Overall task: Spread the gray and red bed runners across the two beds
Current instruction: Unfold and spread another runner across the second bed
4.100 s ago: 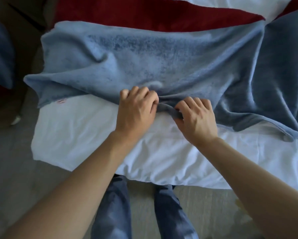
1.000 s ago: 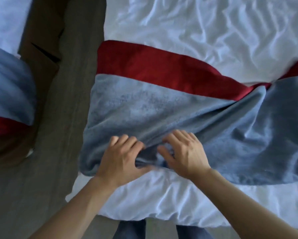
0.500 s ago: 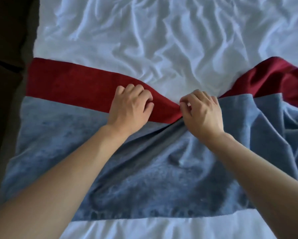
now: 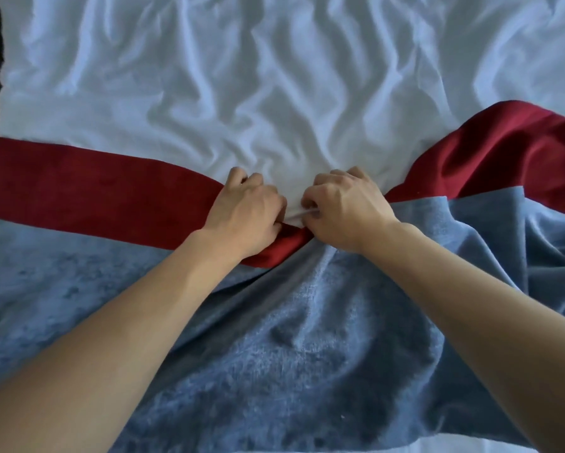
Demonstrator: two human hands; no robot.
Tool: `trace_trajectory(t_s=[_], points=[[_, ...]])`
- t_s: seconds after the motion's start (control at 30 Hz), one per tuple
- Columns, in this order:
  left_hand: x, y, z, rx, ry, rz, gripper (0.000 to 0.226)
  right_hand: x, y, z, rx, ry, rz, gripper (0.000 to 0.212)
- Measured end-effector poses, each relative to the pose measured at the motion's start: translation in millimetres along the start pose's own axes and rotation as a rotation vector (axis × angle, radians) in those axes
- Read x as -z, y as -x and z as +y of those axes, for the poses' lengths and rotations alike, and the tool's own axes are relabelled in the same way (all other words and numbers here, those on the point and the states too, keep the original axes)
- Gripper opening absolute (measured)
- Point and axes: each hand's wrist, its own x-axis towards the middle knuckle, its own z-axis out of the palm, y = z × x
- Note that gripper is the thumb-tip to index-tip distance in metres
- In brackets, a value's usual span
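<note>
Here both grips are tight on cloth: the left hand (image 4: 246, 214) has its fingers curled into the far edge of the soft red fabric band (image 4: 94, 194) of the bed runner; the right hand (image 4: 343, 210) pinches the same red edge just beside it, knuckles nearly touching, with a fold of the rumpled white bed sheet (image 4: 209, 76) bunched between them. The red band lies flat to the left and heaped to the right; the plush gray-blue runner panel (image 4: 291, 354) spreads below it across the bed, wrinkled under the forearms and creased at the right.
</note>
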Motion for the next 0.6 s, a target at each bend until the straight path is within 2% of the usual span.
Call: trace_trajectory(t_s=[0.2,0.27,0.37,0.43,0.53,0.6], points=[[23,-27,-46,0.173,0.004,0.298,0.005,8,-18,3,-0.050,-0.064,0.029,0.019],[28,-33,-55,0.179,0.057,0.275,0.004,12,-28,4,-0.070,-0.080,0.017,0.017],[26,-37,-45,0.064,0.176,0.154,0.015,14,-40,1,-0.136,-0.107,0.055,0.018],[25,-40,-37,0.008,0.129,0.164,0.013,14,-45,-3,-0.192,-0.159,0.057,0.021],[37,-45,-58,0.130,0.046,0.327,0.009,17,-47,-2,-0.164,-0.144,0.037,0.026],[41,-45,-81,0.235,0.038,0.335,0.008,24,-47,8,-0.172,-0.142,0.044,0.027]])
